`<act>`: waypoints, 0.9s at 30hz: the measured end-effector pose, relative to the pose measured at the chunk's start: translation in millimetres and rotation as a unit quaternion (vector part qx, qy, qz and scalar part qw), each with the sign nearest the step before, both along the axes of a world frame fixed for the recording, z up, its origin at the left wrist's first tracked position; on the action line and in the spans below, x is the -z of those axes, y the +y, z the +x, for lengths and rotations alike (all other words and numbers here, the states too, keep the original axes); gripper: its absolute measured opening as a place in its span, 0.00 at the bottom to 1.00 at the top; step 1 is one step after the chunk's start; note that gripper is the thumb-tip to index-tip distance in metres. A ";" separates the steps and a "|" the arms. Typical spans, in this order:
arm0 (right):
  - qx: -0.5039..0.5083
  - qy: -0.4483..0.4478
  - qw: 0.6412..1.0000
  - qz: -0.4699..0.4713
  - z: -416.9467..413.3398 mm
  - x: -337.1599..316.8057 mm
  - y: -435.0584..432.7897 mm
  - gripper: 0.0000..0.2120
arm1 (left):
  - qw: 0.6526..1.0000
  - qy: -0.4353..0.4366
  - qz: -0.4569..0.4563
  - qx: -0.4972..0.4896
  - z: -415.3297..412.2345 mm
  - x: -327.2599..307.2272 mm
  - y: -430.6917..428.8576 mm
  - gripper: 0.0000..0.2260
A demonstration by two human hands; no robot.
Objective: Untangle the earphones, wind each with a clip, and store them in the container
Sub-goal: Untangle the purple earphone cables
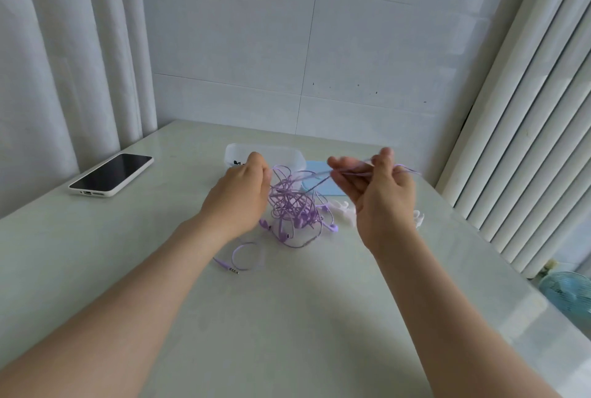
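Nearest you, one plug [232, 270] lay loose on the table [287, 317]. Your right hand [380, 192] pinched a strand pulled out of the single purple earphones tangle [294, 208]. Left hand [238, 192] curled against it, but couldn't tell if it gripped. Two white clips [340, 207] sat half-hidden behind your right hand, then one container [287, 154] and one phone [112, 175].

We log a pale glossy table [287, 317] | dark-screened phone [111, 175] in white case lying at its far left | grey curtains [64, 61] left of it | white vertical slats [527, 109] right of it | pale blue fan [569, 295] below its right edge
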State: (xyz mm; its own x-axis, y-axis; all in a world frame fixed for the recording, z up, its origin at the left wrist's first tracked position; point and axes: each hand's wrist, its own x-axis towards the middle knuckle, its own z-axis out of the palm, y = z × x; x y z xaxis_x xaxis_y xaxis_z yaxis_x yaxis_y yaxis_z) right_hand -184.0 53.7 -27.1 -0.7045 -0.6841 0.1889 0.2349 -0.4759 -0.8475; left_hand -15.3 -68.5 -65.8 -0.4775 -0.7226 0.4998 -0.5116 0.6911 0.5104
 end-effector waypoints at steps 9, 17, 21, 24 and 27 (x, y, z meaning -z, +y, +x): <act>-0.009 0.198 0.956 0.218 -5.1 3.6 3.5 0.13 | 0.987 0.108 0.110 -0.037 -8.2 -4.4 3.3 0.08; -0.026 0.454 0.851 0.263 10.8 17.5 2.1 0.06 | 0.980 0.149 0.131 0.010 -9.6 -12.3 10.5 0.07; -0.014 0.469 0.843 0.264 10.6 15.3 3.1 0.09 | 0.970 0.169 0.171 0.033 -7.7 -14.8 13.6 0.06; 0.071 0.420 0.865 0.264 2.9 20.6 -4.8 0.12 | 0.960 0.185 0.208 0.037 -6.1 -16.4 15.6 0.06; 0.152 0.323 0.898 0.257 -6.6 20.2 -9.4 0.13 | 0.952 0.210 0.221 0.011 -6.6 -18.6 16.4 0.06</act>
State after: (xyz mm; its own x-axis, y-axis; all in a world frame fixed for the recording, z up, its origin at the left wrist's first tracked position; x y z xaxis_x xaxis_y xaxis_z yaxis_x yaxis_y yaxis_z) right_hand -190.6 44.3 -47.4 -0.7300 -0.5932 0.3395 -0.4593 0.0580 -0.8864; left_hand -21.9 -52.0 -47.2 -0.3199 -0.8991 0.2990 -0.1853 0.3688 0.9109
